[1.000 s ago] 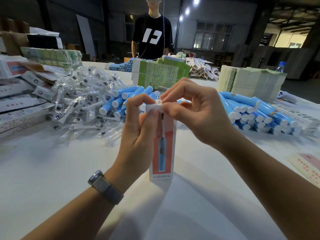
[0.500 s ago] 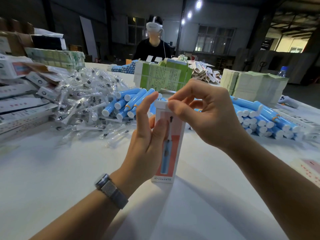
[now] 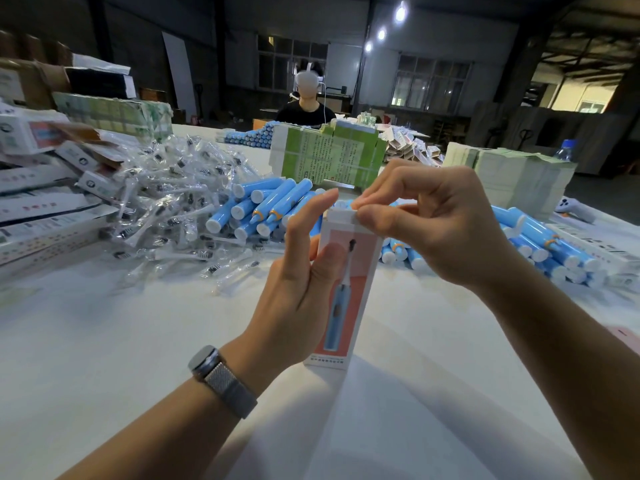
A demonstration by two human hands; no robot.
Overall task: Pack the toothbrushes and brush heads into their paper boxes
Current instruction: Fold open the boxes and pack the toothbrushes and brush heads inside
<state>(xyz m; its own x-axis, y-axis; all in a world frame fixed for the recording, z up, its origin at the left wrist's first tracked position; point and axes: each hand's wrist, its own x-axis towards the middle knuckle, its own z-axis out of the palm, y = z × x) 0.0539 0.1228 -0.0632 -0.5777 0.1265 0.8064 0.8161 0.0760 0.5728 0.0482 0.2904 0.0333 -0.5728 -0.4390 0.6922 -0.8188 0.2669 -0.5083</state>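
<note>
A tall white and coral paper box point(image 3: 350, 306) with a blue toothbrush printed on it stands upright on the white table point(image 3: 138, 341). My left hand point(image 3: 298, 292) holds it from the left, thumb across the front and fingers straight up along its side. At the box's white top flap, my right hand point(image 3: 433, 220) pinches with thumb and forefinger. What is inside the box is hidden. Blue toothbrush handles point(image 3: 263, 206) lie heaped behind the box, more of these handles point(image 3: 540, 237) to the right. Brush heads in clear wrappers point(image 3: 173, 202) are piled at the left.
Flat and filled boxes point(image 3: 34, 209) are stacked along the left edge. Green printed stacks point(image 3: 329, 157) and a pale paper stack point(image 3: 512, 171) stand behind the handles. A person point(image 3: 306, 102) wearing a headset sits at the far side. A water bottle point(image 3: 564, 148) stands far right.
My left fingers have straightened from a curled grip at the box top. The right thumb and forefinger stay on the top flap. My view has tilted upward.
</note>
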